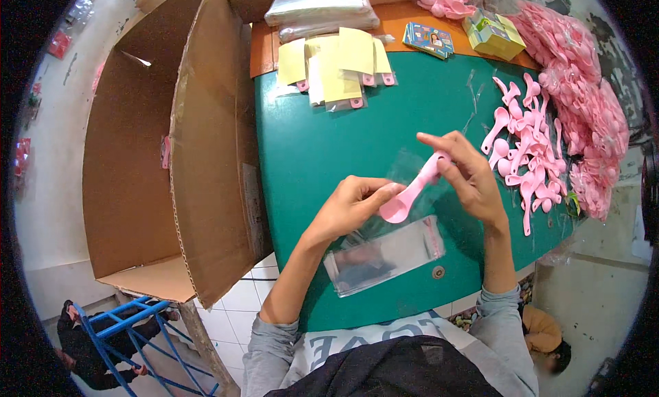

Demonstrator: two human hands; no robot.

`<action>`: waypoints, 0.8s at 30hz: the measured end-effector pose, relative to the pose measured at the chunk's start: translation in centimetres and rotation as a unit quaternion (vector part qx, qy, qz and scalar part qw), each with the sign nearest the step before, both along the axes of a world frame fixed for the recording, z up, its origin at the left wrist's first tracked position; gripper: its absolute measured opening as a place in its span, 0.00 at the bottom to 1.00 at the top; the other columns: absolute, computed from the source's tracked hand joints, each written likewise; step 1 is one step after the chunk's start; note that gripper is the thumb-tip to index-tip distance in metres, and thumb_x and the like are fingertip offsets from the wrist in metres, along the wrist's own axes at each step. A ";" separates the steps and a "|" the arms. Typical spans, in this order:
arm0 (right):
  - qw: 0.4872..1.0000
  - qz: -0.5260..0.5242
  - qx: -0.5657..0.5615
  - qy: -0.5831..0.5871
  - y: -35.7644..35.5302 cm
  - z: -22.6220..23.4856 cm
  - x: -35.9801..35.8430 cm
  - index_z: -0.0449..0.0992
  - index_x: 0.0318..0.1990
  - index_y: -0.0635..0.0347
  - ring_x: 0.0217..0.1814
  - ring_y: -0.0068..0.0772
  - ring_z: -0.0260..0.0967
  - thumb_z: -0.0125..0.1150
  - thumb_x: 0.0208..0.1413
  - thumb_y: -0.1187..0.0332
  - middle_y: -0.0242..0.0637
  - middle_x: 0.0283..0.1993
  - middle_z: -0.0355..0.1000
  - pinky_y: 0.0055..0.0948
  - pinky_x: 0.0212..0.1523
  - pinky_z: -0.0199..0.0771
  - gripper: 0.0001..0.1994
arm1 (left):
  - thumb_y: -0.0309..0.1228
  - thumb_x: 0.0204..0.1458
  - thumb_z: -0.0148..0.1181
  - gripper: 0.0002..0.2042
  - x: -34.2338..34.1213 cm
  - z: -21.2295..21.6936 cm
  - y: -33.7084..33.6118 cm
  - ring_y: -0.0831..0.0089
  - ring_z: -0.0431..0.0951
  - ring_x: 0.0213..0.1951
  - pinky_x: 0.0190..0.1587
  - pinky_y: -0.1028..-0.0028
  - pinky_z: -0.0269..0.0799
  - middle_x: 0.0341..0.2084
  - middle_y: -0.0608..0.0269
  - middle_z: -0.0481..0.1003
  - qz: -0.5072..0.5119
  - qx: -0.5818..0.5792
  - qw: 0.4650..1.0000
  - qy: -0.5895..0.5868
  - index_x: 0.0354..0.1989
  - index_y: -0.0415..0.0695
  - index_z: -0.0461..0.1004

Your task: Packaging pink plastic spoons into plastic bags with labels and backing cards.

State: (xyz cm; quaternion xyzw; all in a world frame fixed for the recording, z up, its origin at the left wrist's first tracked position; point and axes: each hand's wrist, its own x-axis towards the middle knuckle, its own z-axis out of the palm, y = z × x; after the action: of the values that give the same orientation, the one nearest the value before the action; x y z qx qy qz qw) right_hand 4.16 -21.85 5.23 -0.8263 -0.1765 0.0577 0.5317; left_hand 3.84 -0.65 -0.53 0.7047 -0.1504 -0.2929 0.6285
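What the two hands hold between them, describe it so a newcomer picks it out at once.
Start at the green tabletop and find the left hand and right hand over its middle. Between them slants a pink spoon, its bowl by the left hand. Unlike the loose spoons piled at the table's right, it alone is held.

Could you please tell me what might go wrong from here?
The pink spoon, pinched by the right hand near its handle end, with the left hand at its bowl, could slip. The thin clear bags beneath might shift if a forearm brushes them. The loosely heaped spoons at the right could topple if knocked.
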 end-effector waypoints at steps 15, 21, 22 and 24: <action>0.967 0.255 0.008 -0.021 2.2 -2.2 6.8 0.77 0.32 0.60 0.42 0.30 0.67 0.55 0.51 0.60 0.38 0.42 0.70 0.29 0.46 0.65 0.12 | 0.35 0.59 0.44 0.16 -0.4 1.2 0.2 0.77 0.75 0.32 0.36 0.79 0.71 0.29 0.55 0.76 0.088 -0.198 0.971 0.099 0.43 0.35 0.71; 0.906 -0.327 -0.228 -0.145 -7.8 -5.4 24.4 0.76 0.38 0.65 0.40 0.41 0.72 0.53 0.52 0.52 0.49 0.42 0.73 0.35 0.41 0.69 0.22 | 0.35 0.59 0.45 0.16 0.6 0.1 -0.1 0.81 0.73 0.32 0.35 0.80 0.71 0.30 0.62 0.76 0.048 -0.159 0.984 0.061 0.46 0.36 0.71; 0.877 -0.363 -0.302 -0.089 -8.4 -6.3 25.5 0.75 0.38 0.66 0.42 0.45 0.71 0.53 0.52 0.51 0.52 0.42 0.72 0.37 0.41 0.69 0.22 | 0.36 0.59 0.45 0.16 0.8 -0.2 -0.1 0.81 0.73 0.33 0.36 0.79 0.71 0.32 0.61 0.75 0.038 -0.137 0.988 0.066 0.46 0.36 0.71; 0.845 -0.386 -0.367 -0.033 -6.8 -6.7 26.1 0.75 0.38 0.67 0.44 0.49 0.70 0.54 0.51 0.51 0.55 0.42 0.71 0.40 0.42 0.69 0.23 | 0.36 0.59 0.44 0.16 0.7 -0.3 0.3 0.81 0.73 0.33 0.37 0.79 0.71 0.32 0.61 0.75 0.044 -0.139 0.987 0.071 0.46 0.36 0.71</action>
State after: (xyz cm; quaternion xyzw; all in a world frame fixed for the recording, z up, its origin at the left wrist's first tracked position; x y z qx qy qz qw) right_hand 30.25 -28.70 -1.47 -0.9640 0.1738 -0.1187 0.1626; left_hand 4.52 -0.34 -0.82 0.5935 -0.1136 -0.2908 0.7418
